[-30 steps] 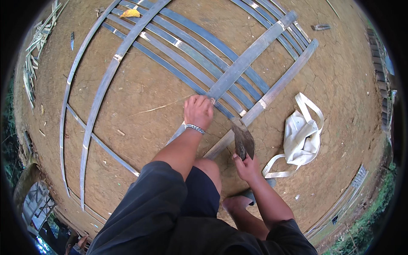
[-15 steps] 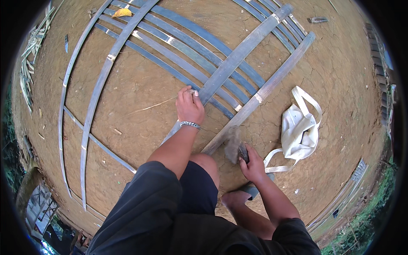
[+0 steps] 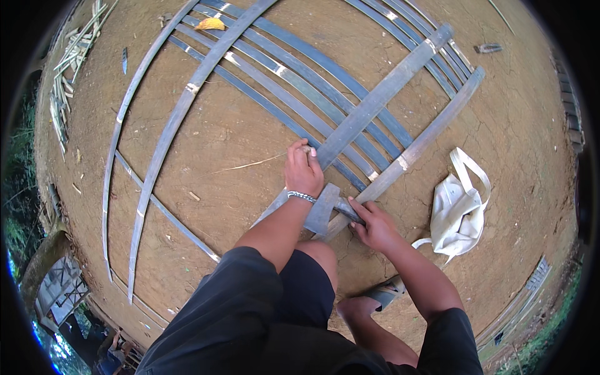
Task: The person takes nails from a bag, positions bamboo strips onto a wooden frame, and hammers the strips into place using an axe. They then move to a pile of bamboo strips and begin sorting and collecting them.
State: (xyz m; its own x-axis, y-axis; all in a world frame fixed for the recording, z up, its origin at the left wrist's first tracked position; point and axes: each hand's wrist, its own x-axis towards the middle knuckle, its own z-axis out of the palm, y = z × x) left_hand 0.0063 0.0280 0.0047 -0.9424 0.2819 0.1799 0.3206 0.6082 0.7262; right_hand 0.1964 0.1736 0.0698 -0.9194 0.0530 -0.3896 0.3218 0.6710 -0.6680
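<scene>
A lattice of long, flat, grey-blue bamboo slats (image 3: 400, 103) lies on the ground in front of me. My left hand (image 3: 304, 172) is closed on a wide bamboo slat (image 3: 369, 109) near where it crosses a thinner one; a pale bit shows between thumb and fingers. My right hand (image 3: 377, 229) is wrapped around the dark handle of a hatchet (image 3: 322, 209). The hatchet's broad grey head is beside my left wrist, over the near slats. A thin pale strand (image 3: 253, 162) trails leftward from my left hand.
A white cloth bag (image 3: 457, 212) with straps lies to the right. At the far left are a knife (image 3: 124, 60) and a heap of split strips (image 3: 62, 94). A yellow leaf (image 3: 210, 24) rests on the far slats. My sandalled foot (image 3: 384, 294) is near right.
My right hand has brought the hatchet up and left, its head now beside my left wrist. My left hand keeps hold of the slat. The whole view has shifted slightly.
</scene>
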